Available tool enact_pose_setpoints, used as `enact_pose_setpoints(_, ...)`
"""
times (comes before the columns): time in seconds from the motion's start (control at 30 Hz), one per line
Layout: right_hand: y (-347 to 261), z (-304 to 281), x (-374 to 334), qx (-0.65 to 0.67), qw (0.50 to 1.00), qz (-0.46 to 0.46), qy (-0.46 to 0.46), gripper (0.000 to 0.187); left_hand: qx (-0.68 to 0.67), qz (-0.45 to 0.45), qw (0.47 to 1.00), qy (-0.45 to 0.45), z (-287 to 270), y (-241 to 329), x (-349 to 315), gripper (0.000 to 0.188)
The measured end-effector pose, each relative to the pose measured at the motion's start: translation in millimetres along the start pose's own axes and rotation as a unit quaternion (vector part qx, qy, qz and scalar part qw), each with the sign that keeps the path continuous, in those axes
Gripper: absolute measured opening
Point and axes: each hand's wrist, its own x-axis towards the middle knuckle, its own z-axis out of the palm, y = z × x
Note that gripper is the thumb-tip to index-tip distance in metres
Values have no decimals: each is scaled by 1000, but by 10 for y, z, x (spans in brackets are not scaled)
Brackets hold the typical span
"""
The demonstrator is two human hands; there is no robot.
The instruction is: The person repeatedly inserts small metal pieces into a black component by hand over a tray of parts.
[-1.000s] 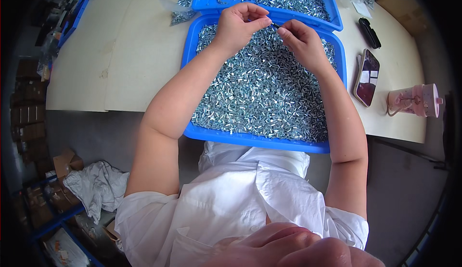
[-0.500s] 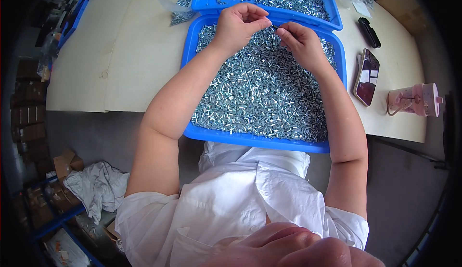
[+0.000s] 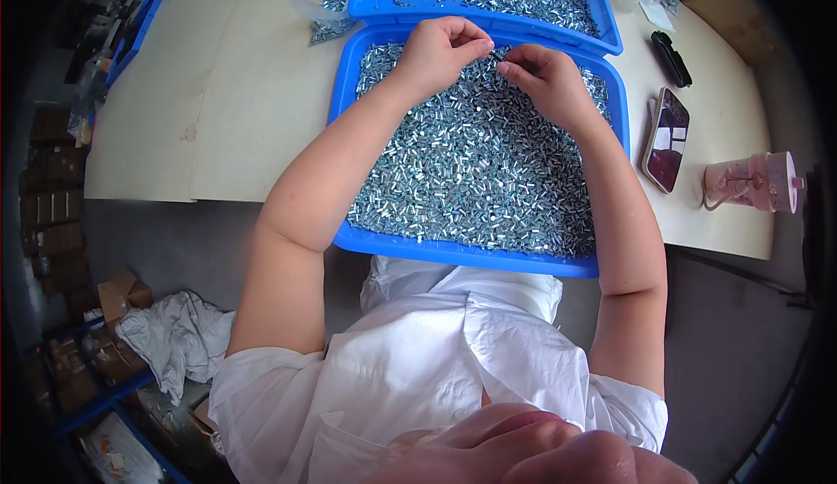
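Small silvery, blue-tinted metal cylinders fill a blue plastic tray (image 3: 471, 262) in front of me, forming a thick loose pile (image 3: 471, 170). Over the tray's far part, my left hand (image 3: 443, 55) is closed, thumb and forefinger pinched together. Just right of it, my right hand (image 3: 547, 85) is also closed in a pinch, its fingertips facing the left ones with a narrow gap between. Whatever is between the fingertips is too small to make out; it may be one of the metal pieces.
Behind stands a second blue tray (image 3: 484, 23) of similar pieces. A clear plastic bag (image 3: 330, 30) with metal pieces lies to its left. On the right are a black case (image 3: 670, 58), a phone (image 3: 665, 139), a pink cup (image 3: 748, 182) and a cardboard box (image 3: 741, 13).
My left hand has come slightly lower, toward me, and its fingers have drawn together. The right hand has shifted only a little. The trays look unchanged.
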Motion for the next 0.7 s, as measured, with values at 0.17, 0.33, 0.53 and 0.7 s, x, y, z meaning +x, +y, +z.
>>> enact_pose_setpoints(0.17,9,-12,6,2,1000,5,9,22,11,-5,1000,0,3,6,-4,15)
enact_pose_setpoints(0.33,23,-15,10,19,1000,6,6,19,58,-71,995,-35,-21,59,-4,21)
enact_pose_setpoints(0.53,5,-8,11,15,1000,2,4,17,2,-31,999,-30,23,-6,-3,22)
enact_pose_setpoints(0.7,2,-3,2,34,999,-11,21,21,19,26,999,-33,28,-41,-2,18)
